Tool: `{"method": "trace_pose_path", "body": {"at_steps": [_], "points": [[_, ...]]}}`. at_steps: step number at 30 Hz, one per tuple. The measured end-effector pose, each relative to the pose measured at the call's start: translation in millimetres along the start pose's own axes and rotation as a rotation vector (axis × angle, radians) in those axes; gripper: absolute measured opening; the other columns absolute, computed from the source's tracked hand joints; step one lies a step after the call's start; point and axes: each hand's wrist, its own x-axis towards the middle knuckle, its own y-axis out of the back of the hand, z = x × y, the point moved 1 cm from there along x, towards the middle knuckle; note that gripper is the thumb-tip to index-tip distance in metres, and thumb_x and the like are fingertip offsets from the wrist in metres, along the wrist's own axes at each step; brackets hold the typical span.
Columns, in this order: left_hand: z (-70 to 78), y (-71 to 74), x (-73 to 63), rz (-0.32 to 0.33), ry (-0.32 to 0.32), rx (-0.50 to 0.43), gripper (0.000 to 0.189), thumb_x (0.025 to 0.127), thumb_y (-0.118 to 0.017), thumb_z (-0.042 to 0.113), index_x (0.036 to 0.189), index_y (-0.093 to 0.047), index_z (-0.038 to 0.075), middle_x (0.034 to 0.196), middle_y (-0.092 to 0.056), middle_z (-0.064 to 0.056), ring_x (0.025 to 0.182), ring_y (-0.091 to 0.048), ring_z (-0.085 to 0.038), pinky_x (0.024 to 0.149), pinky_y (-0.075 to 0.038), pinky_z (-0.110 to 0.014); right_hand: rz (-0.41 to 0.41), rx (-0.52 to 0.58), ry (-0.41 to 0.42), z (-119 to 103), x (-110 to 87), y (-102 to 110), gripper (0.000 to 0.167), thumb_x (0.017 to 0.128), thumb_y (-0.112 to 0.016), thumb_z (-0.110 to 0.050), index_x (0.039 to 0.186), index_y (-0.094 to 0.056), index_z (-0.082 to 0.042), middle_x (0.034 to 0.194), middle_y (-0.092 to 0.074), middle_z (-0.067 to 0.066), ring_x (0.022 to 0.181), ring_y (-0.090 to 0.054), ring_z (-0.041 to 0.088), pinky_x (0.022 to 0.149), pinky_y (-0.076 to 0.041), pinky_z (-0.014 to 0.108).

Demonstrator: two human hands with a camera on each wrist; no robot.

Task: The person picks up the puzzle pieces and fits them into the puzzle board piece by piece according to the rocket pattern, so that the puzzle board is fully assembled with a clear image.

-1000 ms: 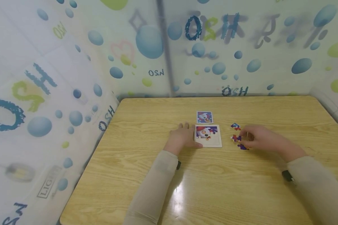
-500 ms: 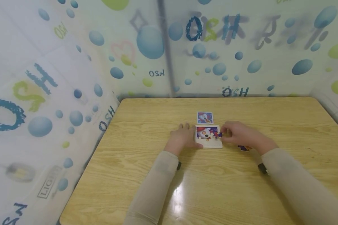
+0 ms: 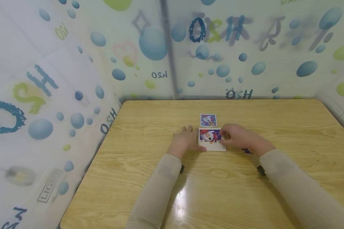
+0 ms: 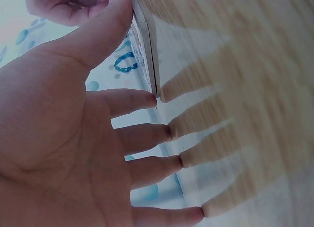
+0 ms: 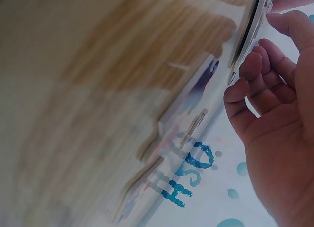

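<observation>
A small white-framed puzzle board [image 3: 213, 147] lies on the table, its upper part filled with a picture of a white animal on purple and its lower strip bare. My left hand [image 3: 184, 140] lies at its left edge, fingers straight and spread, thumb along the near corner. In the left wrist view the fingertips [image 4: 164, 132] touch the table and the board's side. At the board's right side my right hand [image 3: 238, 136] pinches a puzzle piece [image 3: 218, 136] down over the picture, the fingers covering most of it.
Just behind the board lies a reference card [image 3: 208, 120] with the same picture. A loose dark purple and orange piece [image 3: 247, 151] sits beneath my right wrist; loose pieces [image 5: 189, 99] also show in the right wrist view. Patterned walls [image 3: 189, 63] border the wooden table [image 3: 149, 127].
My right hand has moved left from the loose pieces to the board, bringing a puzzle piece over the right part of the picture. My left hand has stayed at the board's edge.
</observation>
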Motion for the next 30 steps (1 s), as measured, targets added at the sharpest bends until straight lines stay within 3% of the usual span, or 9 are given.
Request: {"method": "trace_pose_path", "body": {"at_steps": [30], "points": [[1.8,1.9,-2.9,-0.013,0.0,-0.035,0.11,0.087,-0.075,0.071,0.171,-0.024,0.022,0.18,-0.018,-0.011,0.167,-0.016,-0.039,0.124,-0.031,-0.074,-0.002,-0.012,-0.029,4.0,-1.5,-2.4,0.027,0.098,-0.077,-0.023,0.117,-0.073,-0.003,0.105,-0.067,0.004,0.09,-0.058,0.017,0.083,-0.056,0.038]]}}
